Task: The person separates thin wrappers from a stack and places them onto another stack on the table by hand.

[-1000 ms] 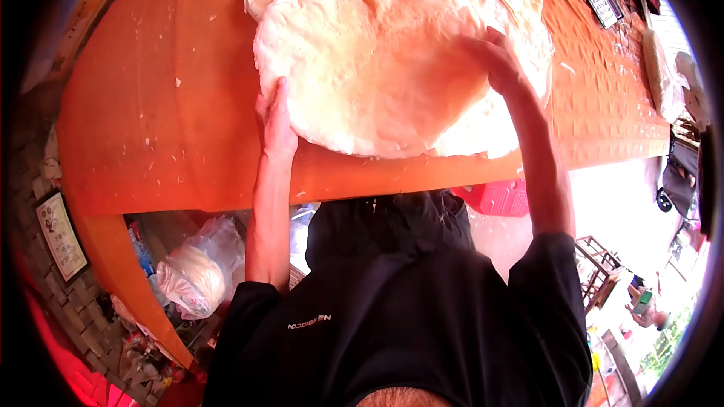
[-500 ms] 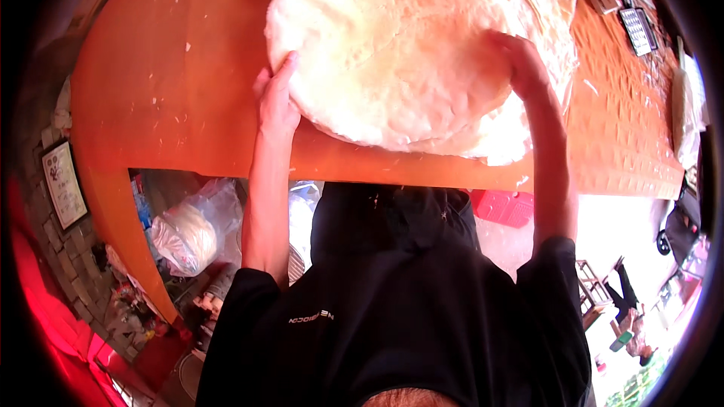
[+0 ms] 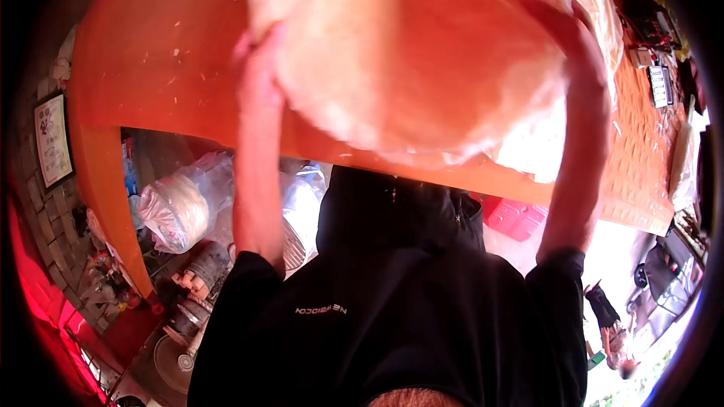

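Note:
A large round pale sheet of soft, wrinkled material [image 3: 422,60], blurred by motion, fills the upper middle of the view above the orange table [image 3: 173,98]. My left hand [image 3: 262,49] grips its left rim. At the upper right my right hand [image 3: 569,26] holds the opposite rim, thumb over the top; its fingers are smeared. Under the sheet, a bright white crumpled layer [image 3: 539,139] sticks out at the right and toward the front. The sheet's far edge is cut off by the frame.
Below the table sit a clear plastic bag with a pale bundle [image 3: 177,207] and a red plastic item [image 3: 515,216]. Small objects, including a calculator-like pad [image 3: 661,86], lie at the table's right end. Another person [image 3: 615,332] is far off at the lower right.
The round sheet has risen toward me and looks larger, its surface now blurred and partly shaded. Both hands have moved with it; my right hand has shifted right and away from me.

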A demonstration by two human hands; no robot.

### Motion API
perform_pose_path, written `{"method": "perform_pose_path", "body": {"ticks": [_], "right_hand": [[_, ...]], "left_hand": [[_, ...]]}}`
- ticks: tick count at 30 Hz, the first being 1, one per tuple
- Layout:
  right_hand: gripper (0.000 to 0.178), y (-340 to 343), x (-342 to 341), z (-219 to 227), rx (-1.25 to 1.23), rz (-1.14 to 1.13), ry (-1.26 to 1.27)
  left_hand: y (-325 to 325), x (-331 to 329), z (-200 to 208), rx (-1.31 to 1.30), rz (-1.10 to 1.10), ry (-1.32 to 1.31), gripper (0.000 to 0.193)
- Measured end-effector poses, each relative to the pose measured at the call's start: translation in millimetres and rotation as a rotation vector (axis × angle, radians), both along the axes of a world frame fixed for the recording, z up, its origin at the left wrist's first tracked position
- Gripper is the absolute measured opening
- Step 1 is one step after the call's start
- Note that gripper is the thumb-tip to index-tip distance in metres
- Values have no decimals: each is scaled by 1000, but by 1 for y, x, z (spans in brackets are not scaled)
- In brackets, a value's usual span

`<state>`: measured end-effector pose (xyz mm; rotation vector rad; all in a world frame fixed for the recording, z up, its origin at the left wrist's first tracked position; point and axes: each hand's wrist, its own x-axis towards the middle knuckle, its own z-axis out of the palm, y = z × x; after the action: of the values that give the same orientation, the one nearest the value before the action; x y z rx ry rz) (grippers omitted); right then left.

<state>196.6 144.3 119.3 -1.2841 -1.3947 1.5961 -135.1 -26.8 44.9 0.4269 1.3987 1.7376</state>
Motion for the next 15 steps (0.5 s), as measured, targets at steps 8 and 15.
{"method": "perform_pose_path", "body": {"ticks": [8, 15], "right_hand": [[24, -25, -211, -110, -137, 348, 325], [48, -61, -241, -168, -204, 244, -19]], "left_hand": [[-100, -203, -15, -129, 113, 80, 45], [-134, -209, -86, -185, 175, 19, 49]]}}
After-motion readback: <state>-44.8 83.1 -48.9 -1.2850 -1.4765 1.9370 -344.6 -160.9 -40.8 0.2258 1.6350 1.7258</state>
